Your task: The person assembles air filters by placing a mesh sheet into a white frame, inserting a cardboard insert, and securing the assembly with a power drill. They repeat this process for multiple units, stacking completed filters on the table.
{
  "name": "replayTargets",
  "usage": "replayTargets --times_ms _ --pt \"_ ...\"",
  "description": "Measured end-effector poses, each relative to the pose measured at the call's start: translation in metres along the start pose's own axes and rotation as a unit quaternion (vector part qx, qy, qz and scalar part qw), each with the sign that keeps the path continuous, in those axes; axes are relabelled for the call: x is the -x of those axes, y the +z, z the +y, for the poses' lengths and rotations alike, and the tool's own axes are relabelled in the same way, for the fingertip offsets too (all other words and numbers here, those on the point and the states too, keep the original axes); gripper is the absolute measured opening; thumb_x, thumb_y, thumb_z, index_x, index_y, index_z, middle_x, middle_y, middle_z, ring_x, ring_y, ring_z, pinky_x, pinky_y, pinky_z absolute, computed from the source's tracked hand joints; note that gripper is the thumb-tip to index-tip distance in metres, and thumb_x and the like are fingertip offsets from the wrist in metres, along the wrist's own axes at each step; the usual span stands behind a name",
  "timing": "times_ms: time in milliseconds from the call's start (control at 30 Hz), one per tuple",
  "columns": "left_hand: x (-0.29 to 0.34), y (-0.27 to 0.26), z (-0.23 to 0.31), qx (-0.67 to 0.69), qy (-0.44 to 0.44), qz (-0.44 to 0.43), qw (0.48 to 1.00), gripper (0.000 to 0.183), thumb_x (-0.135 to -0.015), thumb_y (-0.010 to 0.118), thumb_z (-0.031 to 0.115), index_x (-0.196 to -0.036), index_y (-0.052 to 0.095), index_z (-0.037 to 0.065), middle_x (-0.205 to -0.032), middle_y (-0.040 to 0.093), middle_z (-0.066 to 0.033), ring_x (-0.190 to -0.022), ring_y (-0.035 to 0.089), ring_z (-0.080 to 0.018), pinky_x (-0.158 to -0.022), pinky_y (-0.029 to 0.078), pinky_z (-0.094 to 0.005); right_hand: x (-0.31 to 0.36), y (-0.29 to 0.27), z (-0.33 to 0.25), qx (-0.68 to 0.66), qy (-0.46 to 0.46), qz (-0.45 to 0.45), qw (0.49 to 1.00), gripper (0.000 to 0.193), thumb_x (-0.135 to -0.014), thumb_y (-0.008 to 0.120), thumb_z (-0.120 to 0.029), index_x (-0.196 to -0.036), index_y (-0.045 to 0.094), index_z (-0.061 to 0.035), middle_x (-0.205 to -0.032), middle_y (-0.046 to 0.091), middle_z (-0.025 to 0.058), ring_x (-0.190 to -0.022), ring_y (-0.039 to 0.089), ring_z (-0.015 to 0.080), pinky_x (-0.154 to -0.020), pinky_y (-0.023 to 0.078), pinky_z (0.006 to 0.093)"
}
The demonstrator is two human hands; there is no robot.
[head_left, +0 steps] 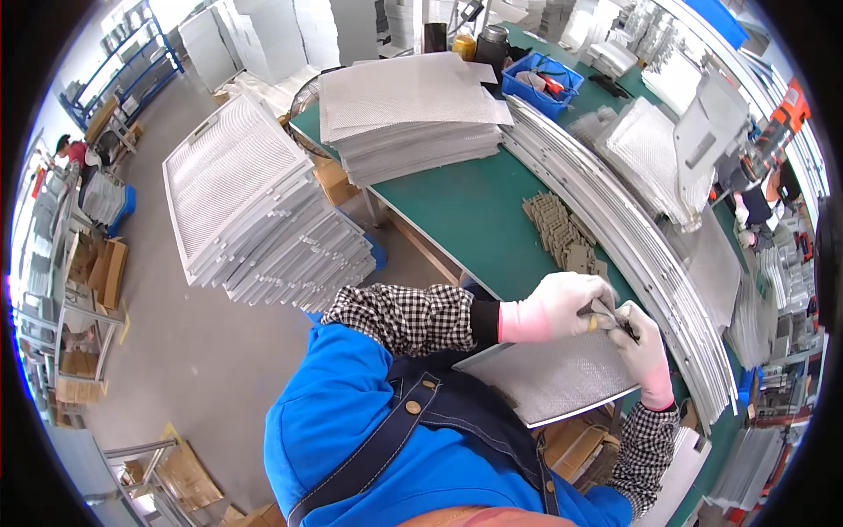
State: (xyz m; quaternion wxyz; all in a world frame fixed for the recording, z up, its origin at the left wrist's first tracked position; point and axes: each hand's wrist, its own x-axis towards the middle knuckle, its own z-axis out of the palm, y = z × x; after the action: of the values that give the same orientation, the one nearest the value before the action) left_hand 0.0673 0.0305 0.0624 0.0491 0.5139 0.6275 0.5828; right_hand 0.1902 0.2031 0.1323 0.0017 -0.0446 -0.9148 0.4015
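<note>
My left hand (555,309), in a white glove with a pink cuff, is closed with its fingertips pinched together. Facing it, my right hand (644,353), gloved the same way, is closed too, and the fingertips of both almost meet. A small dark bit shows at the right fingers, too hidden to name. Under both hands lies a framed metal mesh panel (562,379), its near edge close to my body. Beyond them, rows of small olive-grey flat pieces (559,230) lie on the green tabletop (474,220).
Long metal strips (628,224) run along the table's right side. Mesh sheets (413,101) are stacked at the far end, and framed panels (255,202) stand piled at the left. A blue basket (542,83) holds tools. An orange power tool (777,132) hangs at the right.
</note>
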Motion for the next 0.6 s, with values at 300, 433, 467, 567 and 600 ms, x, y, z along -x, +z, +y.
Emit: replayTargets --times_ms 300,433,467,567,600 --pt "0.011 0.008 0.013 0.123 -0.055 0.170 0.976 0.088 -0.075 0.081 0.003 -0.151 0.036 0.004 -0.128 0.057 -0.0116 -0.102 0.064 -0.0170 -0.079 0.054 -0.0289 -0.002 -0.005 0.005 0.073 -0.124 -0.043 0.989 0.041 -0.092 0.069 -0.015 -0.131 0.061 -0.0017 -0.102 0.059 0.0160 -0.096 0.061 0.0258 -0.087 0.049 0.0323" --pt "0.024 -0.008 0.019 0.063 -0.124 0.073 0.988 0.029 -0.080 0.076 -0.004 -0.106 0.075 0.006 -0.092 0.065 0.0004 -0.071 0.054 -0.0056 -0.063 0.043 -0.0219 -0.006 -0.027 0.004 -0.043 -0.001 -0.192 0.980 0.050 -0.092 0.067 -0.014 -0.139 0.057 -0.0027 -0.116 0.063 0.0126 -0.107 0.059 0.0222 -0.096 0.046 0.0335" --pt "0.025 -0.012 0.024 0.063 -0.117 0.045 0.990 0.030 -0.079 0.076 -0.005 -0.107 0.075 0.006 -0.091 0.065 0.0001 -0.071 0.054 -0.0057 -0.063 0.044 -0.0217 -0.006 -0.030 0.005 -0.041 -0.013 -0.215 0.976 0.050 -0.091 0.068 -0.015 -0.139 0.057 -0.0027 -0.116 0.063 0.0122 -0.108 0.059 0.0221 -0.096 0.046 0.0334" --pt "0.027 -0.024 0.040 0.053 -0.104 -0.009 0.993 0.033 -0.078 0.075 -0.006 -0.109 0.076 0.007 -0.089 0.065 -0.0005 -0.070 0.055 -0.0060 -0.063 0.044 -0.0213 -0.011 -0.036 0.013 -0.063 -0.046 -0.281 0.956 0.052 -0.090 0.070 -0.016 -0.139 0.058 -0.0018 -0.118 0.064 0.0125 -0.109 0.059 0.0224 -0.098 0.046 0.0335" --pt "0.028 -0.026 0.046 0.049 -0.105 -0.011 0.993 0.034 -0.078 0.075 -0.007 -0.109 0.076 0.008 -0.088 0.064 -0.0005 -0.070 0.055 -0.0063 -0.063 0.044 -0.0213 -0.014 -0.037 0.010 -0.052 -0.046 -0.298 0.952 0.052 -0.089 0.070 -0.015 -0.139 0.058 -0.0017 -0.118 0.065 0.0128 -0.109 0.060 0.0225 -0.098 0.046 0.0337"
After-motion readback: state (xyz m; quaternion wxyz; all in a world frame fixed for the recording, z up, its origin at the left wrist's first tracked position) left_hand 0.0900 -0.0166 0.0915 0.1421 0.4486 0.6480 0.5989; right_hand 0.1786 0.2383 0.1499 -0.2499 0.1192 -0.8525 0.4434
